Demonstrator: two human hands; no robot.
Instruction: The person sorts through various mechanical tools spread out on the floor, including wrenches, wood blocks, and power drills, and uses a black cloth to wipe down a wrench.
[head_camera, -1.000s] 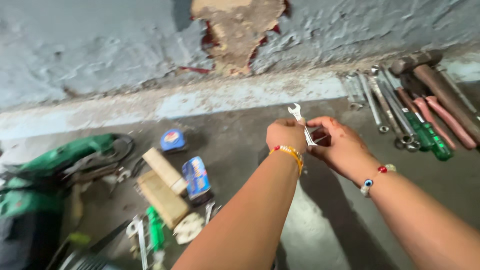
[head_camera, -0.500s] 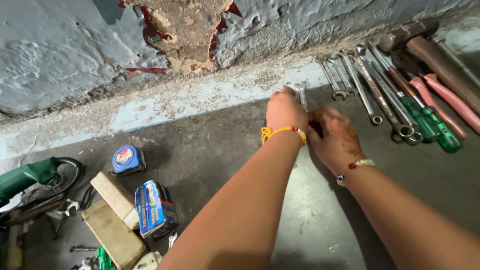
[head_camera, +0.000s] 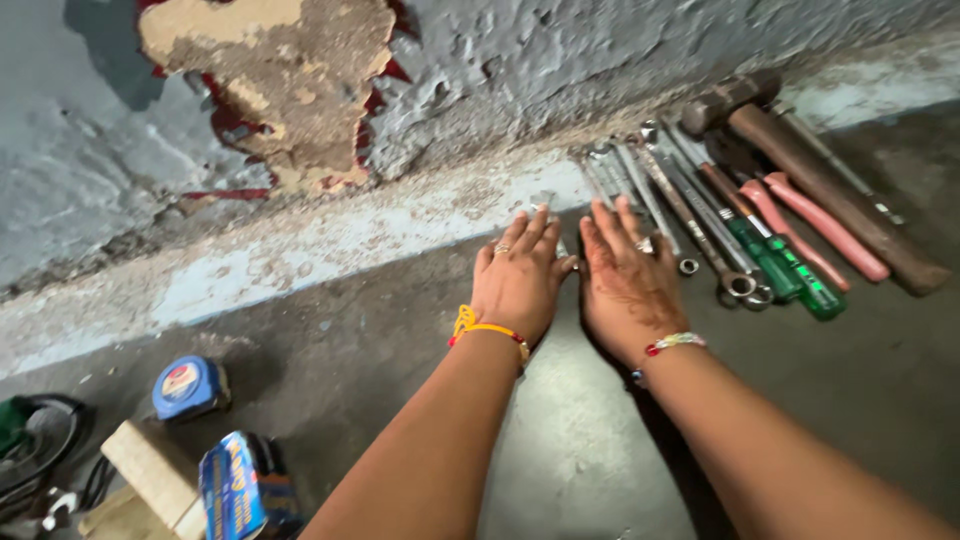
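Both my hands lie palm down on the grey floor, side by side at the foot of the wall. My left hand (head_camera: 515, 280) wears a yellow thread bracelet and a ring, and its fingers are spread. My right hand (head_camera: 625, 285) wears a bead bracelet, its fingertips touching the left end of a row of wrenches (head_camera: 665, 205). A small silver wrench (head_camera: 564, 250) shows as a sliver between the two hands, mostly hidden under them. Neither hand grips anything.
Right of the wrenches lie green-handled screwdrivers (head_camera: 790, 270), pink-handled pliers (head_camera: 825, 228) and a wooden-handled hammer (head_camera: 835, 195). At lower left sit a blue tape measure (head_camera: 190, 385), a blue box (head_camera: 235, 485), wooden blocks (head_camera: 150, 468) and a green power tool (head_camera: 20, 430). The wall's plaster is flaking.
My hands held the small wrench up in the air, then carried it down to the floor by the wall. Now they lie flat over it.
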